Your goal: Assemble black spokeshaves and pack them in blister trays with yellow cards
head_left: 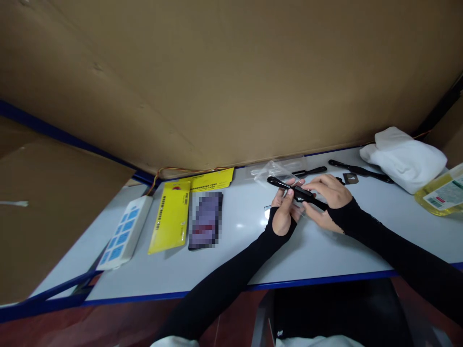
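Both of my hands meet over the middle of a white table [235, 250], and both arms wear black sleeves. My left hand [284, 214] pinches a long black scraper-like tool [298, 193] from below, thumb on top. My right hand [327, 193] closes over the same tool from the right and covers part of its handle. The tool's rounded end [272, 180] sticks out to the left. A clear plastic bag [271, 172] lies just behind the hands.
Two more black tools [358, 169] [310, 171] and a small metal blade [350, 178] lie behind. A white cloth [405, 156] and yellow liquid bottle [443, 193] sit right. Yellow packets [171, 217] [211, 180], a dark packet [205, 220] and blue-white box [125, 231] lie left. Cardboard walls surround.
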Demonstrator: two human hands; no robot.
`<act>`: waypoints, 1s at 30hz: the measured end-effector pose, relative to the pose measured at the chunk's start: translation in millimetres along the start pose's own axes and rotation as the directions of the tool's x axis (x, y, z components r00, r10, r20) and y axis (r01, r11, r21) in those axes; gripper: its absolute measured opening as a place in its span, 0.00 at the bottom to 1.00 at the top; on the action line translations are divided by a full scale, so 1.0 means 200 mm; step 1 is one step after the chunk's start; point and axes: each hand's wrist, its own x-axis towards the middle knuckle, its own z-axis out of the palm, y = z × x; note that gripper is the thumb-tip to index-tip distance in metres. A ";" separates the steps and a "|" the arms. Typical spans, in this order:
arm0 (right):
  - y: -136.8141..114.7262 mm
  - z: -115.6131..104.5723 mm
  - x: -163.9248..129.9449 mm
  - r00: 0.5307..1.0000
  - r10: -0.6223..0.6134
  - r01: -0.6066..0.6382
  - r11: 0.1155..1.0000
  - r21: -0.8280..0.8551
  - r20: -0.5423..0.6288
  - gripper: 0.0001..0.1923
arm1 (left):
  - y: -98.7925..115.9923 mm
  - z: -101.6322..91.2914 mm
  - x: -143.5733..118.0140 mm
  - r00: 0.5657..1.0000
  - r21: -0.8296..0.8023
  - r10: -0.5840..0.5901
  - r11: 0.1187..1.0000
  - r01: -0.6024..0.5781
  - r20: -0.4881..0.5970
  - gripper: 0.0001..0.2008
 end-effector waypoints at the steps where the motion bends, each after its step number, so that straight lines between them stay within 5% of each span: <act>1: 0.00 -0.02 0.00 1.000 0.016 -0.015 0.999 -0.042 0.024 0.12 | 0.01 0.00 0.01 1.000 -0.021 0.003 1.000 -0.004 -0.015 0.20; 5: 0.02 -0.05 -0.01 0.994 -0.026 0.048 0.976 -0.213 0.107 0.07 | 0.04 -0.01 0.04 0.998 -0.088 0.035 0.995 -0.040 -0.061 0.19; 9: 0.04 -0.02 -0.02 0.993 -0.101 0.111 0.981 -0.162 0.068 0.06 | 0.05 -0.01 0.04 0.995 -0.103 0.058 0.993 -0.066 -0.080 0.20; 18: -0.03 0.01 -0.05 0.999 -0.036 0.034 0.995 -0.097 -0.022 0.02 | 0.05 0.01 0.02 0.992 -0.062 0.087 0.994 -0.093 -0.087 0.25; 24: -0.02 -0.02 -0.03 0.985 0.150 -0.148 0.989 -0.028 0.082 0.10 | 0.06 0.00 0.03 0.994 -0.077 0.072 0.994 -0.079 -0.088 0.26; 30: -0.02 -0.04 -0.03 0.970 0.234 -0.226 0.967 -0.114 0.067 0.09 | 0.07 -0.03 0.06 0.995 -0.056 0.058 0.996 -0.063 -0.078 0.28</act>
